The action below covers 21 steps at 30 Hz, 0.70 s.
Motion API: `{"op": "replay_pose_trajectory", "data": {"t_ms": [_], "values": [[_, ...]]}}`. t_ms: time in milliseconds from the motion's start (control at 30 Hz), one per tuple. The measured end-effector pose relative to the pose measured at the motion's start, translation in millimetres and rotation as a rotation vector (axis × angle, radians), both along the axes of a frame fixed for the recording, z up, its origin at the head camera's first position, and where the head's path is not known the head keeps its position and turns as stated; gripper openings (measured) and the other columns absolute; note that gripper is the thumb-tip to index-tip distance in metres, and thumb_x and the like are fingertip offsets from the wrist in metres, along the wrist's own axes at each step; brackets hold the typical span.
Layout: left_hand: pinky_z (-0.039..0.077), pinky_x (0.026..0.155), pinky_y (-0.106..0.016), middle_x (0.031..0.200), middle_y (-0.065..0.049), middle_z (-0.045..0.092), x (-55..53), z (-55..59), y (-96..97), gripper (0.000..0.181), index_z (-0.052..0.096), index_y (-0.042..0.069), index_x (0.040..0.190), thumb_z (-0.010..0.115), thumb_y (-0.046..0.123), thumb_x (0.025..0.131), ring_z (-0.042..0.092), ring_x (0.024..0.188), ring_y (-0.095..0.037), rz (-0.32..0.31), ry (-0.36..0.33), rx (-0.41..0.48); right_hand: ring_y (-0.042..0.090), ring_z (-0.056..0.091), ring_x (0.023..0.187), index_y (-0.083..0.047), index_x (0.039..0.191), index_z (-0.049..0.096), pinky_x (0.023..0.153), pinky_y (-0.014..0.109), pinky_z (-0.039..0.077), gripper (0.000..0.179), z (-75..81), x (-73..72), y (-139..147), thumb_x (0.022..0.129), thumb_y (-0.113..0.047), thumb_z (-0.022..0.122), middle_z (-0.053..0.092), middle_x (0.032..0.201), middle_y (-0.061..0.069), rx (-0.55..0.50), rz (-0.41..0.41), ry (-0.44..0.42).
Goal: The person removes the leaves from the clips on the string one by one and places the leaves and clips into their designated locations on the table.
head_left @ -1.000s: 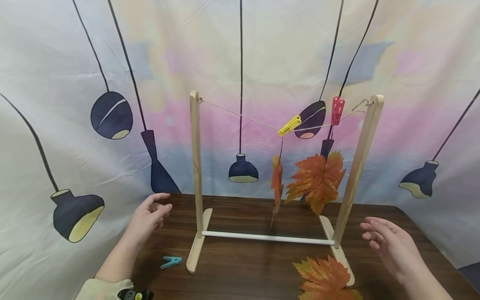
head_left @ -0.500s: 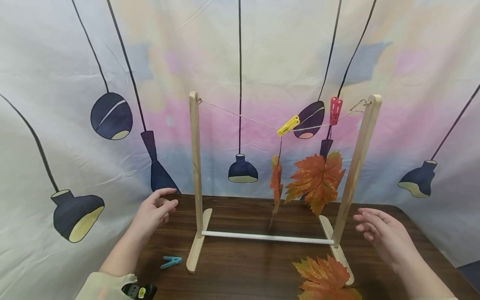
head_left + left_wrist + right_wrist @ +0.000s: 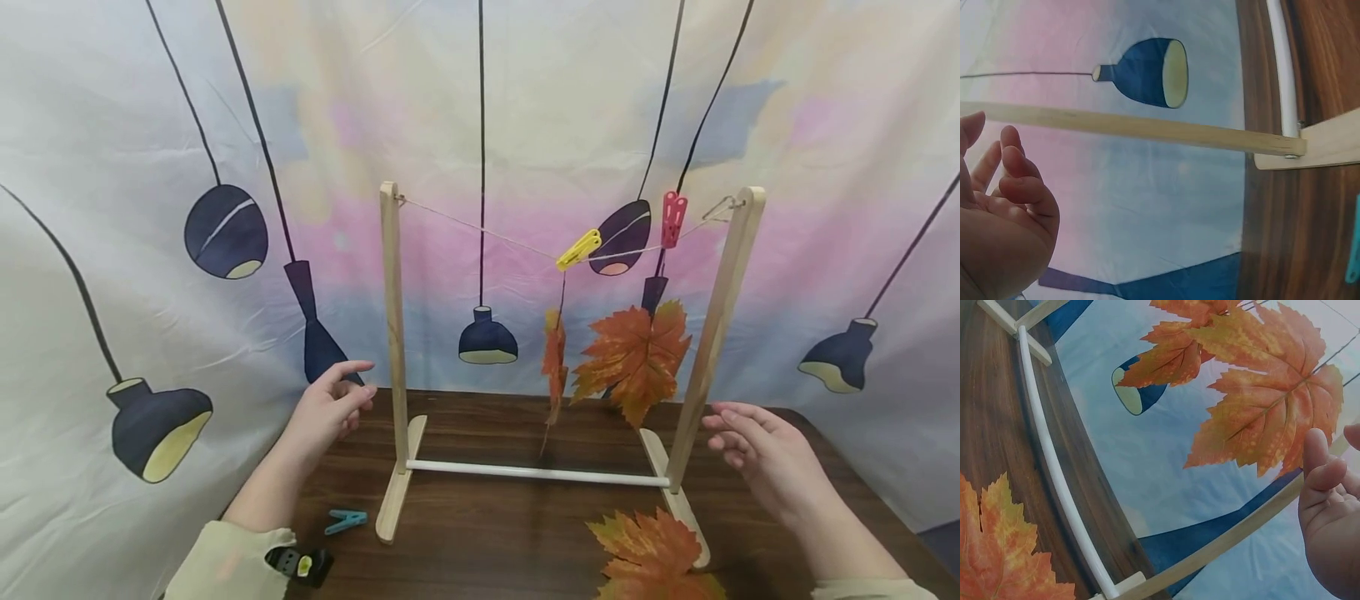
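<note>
A wooden frame with two posts (image 3: pixel 393 333) and a white bar (image 3: pixel 540 473) stands on the table, a string (image 3: pixel 480 228) strung between its tops. On the string, a yellow clothespin (image 3: pixel 579 250) and a red clothespin (image 3: pixel 673 220) each hold an orange maple leaf; one leaf (image 3: pixel 555 358) hangs edge-on, the other leaf (image 3: pixel 637 358) faces forward. My left hand (image 3: pixel 330 412), fingers loosely bent and holding nothing, is just left of the left post. Beside the right post, my right hand (image 3: pixel 765 454) is raised with relaxed fingers and nothing in them.
A light-blue clothespin (image 3: pixel 346 522) lies on the brown table (image 3: pixel 480 533) left of the frame's left foot. Another maple leaf (image 3: pixel 651 554) lies at the front, overlapping the right foot. Behind the table hangs a cloth (image 3: pixel 570 100) printed with lamps.
My left hand has moved right and up, closer to the left post. My right hand has moved left and up towards the right post. The leaves and clothespins stay in place.
</note>
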<state>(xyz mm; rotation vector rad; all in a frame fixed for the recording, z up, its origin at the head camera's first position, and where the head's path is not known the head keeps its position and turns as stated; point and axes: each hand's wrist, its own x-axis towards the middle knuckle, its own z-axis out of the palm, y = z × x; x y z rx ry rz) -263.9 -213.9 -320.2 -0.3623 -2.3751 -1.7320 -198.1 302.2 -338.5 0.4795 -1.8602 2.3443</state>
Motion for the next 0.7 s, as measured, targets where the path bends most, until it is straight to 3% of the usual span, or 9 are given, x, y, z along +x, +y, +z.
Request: {"op": "replay_pose_trajectory", "data": {"t_ms": [233, 700], "values": [[0.036, 0.044, -0.028, 0.083, -0.011, 0.059, -2.4, 7.6, 15.3, 0.043, 0.046, 0.01, 0.133, 0.059, 0.022, 0.093, 0.044, 0.053, -0.013, -0.064, -0.003, 0.003, 0.011, 0.063, 0.077, -0.007, 0.112, 0.061, 0.058, 0.02, 0.045, 0.021, 4.1, -1.2, -5, 0.1, -0.01, 0.044, 0.068, 0.097, 0.001, -0.006, 0.018, 0.027], [0.037, 0.047, -0.028, 0.087, -0.02, 0.056, -7.0, 14.6, 28.3, 0.042, 0.047, 0.014, 0.132, 0.06, 0.022, 0.093, 0.044, 0.054, -0.017, -0.093, -0.003, -0.026, 0.011, 0.063, 0.076, -0.006, 0.111, 0.06, 0.058, 0.02, 0.046, 0.019, 14.1, -4.0, -14, 0.1, -0.012, 0.045, 0.068, 0.096, 0.002, -0.019, 0.027, 0.023]]}}
